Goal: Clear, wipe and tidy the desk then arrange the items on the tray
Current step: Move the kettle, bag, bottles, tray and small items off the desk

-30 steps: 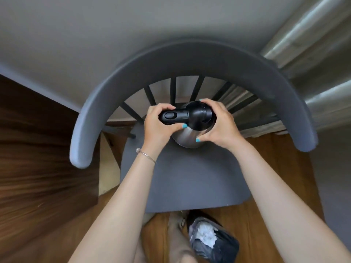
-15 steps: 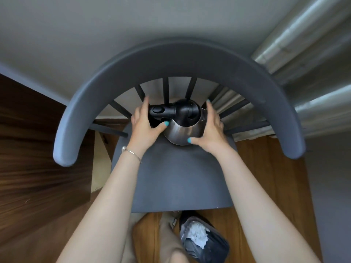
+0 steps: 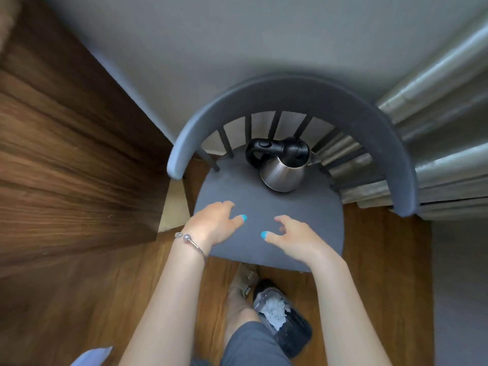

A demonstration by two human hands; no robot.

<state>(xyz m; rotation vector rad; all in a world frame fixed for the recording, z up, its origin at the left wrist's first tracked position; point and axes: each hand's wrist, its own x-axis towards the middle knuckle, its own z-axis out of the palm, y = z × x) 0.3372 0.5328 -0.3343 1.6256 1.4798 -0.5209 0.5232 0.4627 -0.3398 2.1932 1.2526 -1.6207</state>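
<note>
Standing upright at the upper middle of the head view, one steel kettle (image 3: 281, 165) rests on the grey seat of one chair (image 3: 311, 233), close to the back spindles; I judge it is parked there to free the worktop (image 3: 66, 159) at the left for wiping. Two hands hover over the seat front, left hand (image 3: 215, 224) and right hand (image 3: 289, 237), fingers loosely spread, holding nothing. One slipper (image 3: 284, 323) is below.
</note>
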